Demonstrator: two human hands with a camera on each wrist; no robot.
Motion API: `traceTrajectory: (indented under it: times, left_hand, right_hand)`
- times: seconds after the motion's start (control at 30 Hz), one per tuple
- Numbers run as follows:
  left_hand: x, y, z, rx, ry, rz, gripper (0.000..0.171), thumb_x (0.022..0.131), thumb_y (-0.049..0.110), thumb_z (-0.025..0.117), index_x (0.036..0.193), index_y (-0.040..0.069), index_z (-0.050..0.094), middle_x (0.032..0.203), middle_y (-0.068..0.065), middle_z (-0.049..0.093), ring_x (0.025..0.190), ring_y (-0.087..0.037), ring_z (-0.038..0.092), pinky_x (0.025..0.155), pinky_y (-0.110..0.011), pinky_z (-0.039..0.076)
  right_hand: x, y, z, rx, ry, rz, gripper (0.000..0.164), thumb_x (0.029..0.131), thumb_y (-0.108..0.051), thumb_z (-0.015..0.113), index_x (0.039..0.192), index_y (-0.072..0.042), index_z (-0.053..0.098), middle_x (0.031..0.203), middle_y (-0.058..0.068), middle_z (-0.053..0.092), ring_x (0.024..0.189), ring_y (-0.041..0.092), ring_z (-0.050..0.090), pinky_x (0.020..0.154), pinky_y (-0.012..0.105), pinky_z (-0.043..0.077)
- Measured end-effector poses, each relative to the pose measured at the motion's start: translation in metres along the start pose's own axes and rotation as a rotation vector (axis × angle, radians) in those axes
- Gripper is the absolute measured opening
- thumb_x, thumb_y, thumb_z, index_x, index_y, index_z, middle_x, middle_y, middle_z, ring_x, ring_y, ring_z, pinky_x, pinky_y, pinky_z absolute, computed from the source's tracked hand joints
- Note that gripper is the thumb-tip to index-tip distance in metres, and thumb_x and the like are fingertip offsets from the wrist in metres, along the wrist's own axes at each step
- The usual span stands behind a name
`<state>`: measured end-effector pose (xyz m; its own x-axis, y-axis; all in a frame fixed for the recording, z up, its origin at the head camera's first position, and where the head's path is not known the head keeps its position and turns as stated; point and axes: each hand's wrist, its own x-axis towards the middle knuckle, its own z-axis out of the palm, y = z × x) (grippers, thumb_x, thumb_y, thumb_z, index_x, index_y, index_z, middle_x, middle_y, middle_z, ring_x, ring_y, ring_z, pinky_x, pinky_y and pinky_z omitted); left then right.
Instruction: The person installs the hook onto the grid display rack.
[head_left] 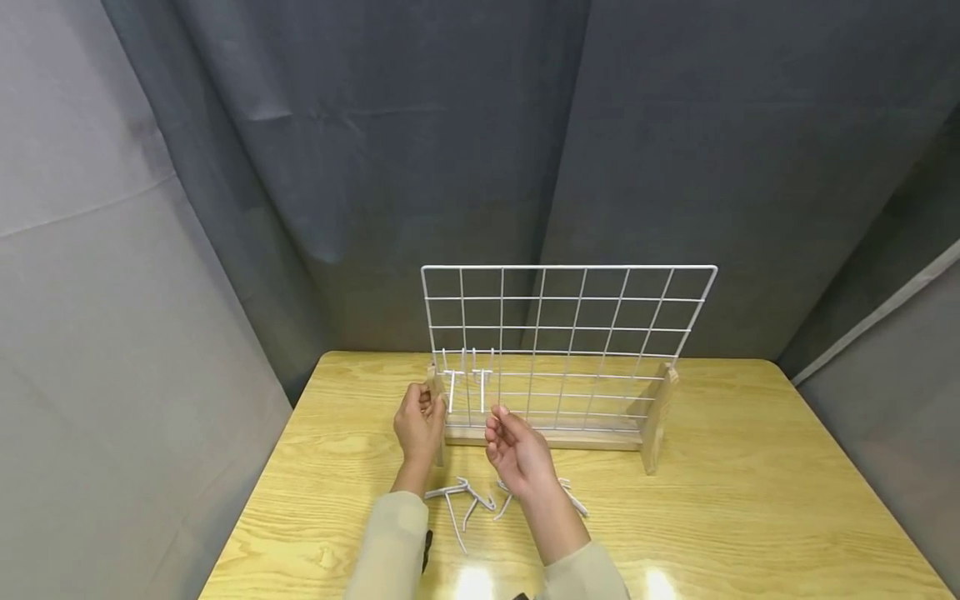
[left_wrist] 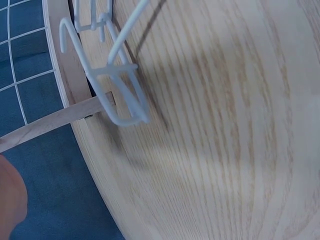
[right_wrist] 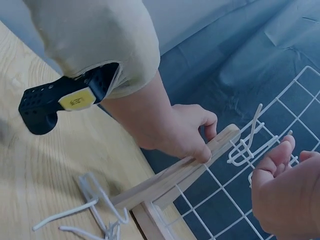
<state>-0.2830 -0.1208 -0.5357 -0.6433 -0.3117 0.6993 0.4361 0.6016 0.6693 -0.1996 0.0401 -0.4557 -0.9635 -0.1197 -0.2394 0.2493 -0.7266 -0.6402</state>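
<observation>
A white wire grid panel stands upright between wooden end supports. My left hand grips the top of the left wooden support, its thumb against the wood. Two white wire hooks hang side by side on the left part of the grid: an outer hook beside my left hand, and an inner hook. With thumb and fingertips my right hand pinches the prong end of the inner hook, whose tip shows above the fingers in the right wrist view. In that view, the hand hides most of this hook.
Several loose white hooks lie on the wooden table before the grid, some partly behind the right forearm. A wooden base bar joins the supports, with the right support at the other end. Dark curtains hang behind.
</observation>
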Motion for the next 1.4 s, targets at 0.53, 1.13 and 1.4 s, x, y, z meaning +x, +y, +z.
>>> traceTrajectory:
  times: [0.53, 1.13, 1.4]
  left_hand:
    - [0.000, -0.002, -0.001, -0.001, -0.006, 0.007, 0.019, 0.072, 0.007, 0.067, 0.087, 0.002, 0.056, 0.078, -0.010, 0.066, 0.066, -0.022, 0.065, 0.058, -0.031, 0.055]
    - [0.001, -0.002, 0.001, 0.011, 0.014, 0.005, 0.019, 0.071, 0.007, 0.067, 0.086, 0.003, 0.057, 0.076, -0.008, 0.066, 0.065, -0.021, 0.064, 0.057, -0.033, 0.055]
    - [0.002, -0.003, 0.001, 0.007, -0.007, -0.005, 0.019, 0.071, 0.006, 0.067, 0.086, 0.003, 0.056, 0.077, -0.009, 0.066, 0.065, -0.021, 0.064, 0.057, -0.033, 0.055]
  right_hand:
    - [-0.021, 0.005, -0.036, -0.251, 0.011, -0.051, 0.033, 0.092, -0.017, 0.057, 0.116, 0.003, 0.050, 0.090, 0.006, 0.059, 0.075, 0.012, 0.057, 0.060, 0.017, 0.047]
    - [-0.037, 0.026, -0.069, -0.799, 0.026, -0.202, 0.041, 0.090, -0.021, 0.059, 0.121, 0.004, 0.051, 0.101, 0.013, 0.059, 0.089, 0.026, 0.060, 0.078, 0.038, 0.050]
    - [-0.040, 0.047, -0.072, -0.932, 0.056, -0.317, 0.034, 0.086, -0.013, 0.064, 0.115, 0.004, 0.056, 0.096, 0.009, 0.061, 0.082, 0.021, 0.058, 0.067, 0.023, 0.050]
